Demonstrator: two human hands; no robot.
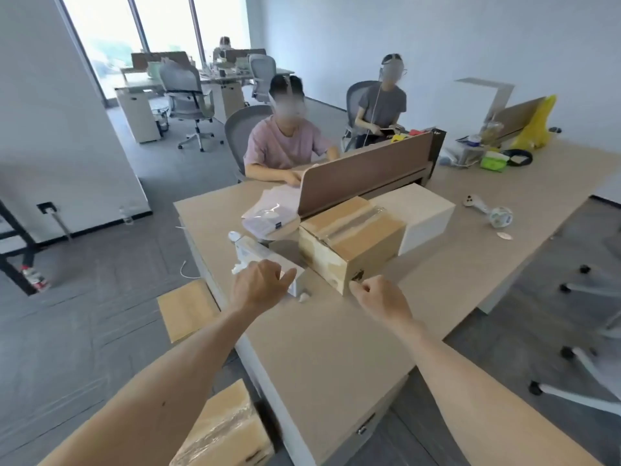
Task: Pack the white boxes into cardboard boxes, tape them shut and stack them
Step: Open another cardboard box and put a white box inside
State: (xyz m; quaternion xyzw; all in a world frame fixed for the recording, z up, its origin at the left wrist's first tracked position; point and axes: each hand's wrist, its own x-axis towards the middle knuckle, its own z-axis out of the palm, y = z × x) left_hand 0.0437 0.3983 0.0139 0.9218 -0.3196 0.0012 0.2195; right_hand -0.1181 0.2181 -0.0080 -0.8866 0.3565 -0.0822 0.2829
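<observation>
my feed shows a long tan table [336, 348] with a brown divider [366, 169] standing across it. on the top: a taped cardboard box [351, 237], a big white box [426, 213] right up against its far side, a small white box [268, 260] at the left edge, plastic sleeves [272, 215] by the divider, and what looks like a tape dispenser [489, 211] well off to the right. on the floor [100, 297] there's flat cardboard [186, 309] and another taped box [228, 428].

Left hand [260, 284], right hand [379, 297]: both curled.
</observation>
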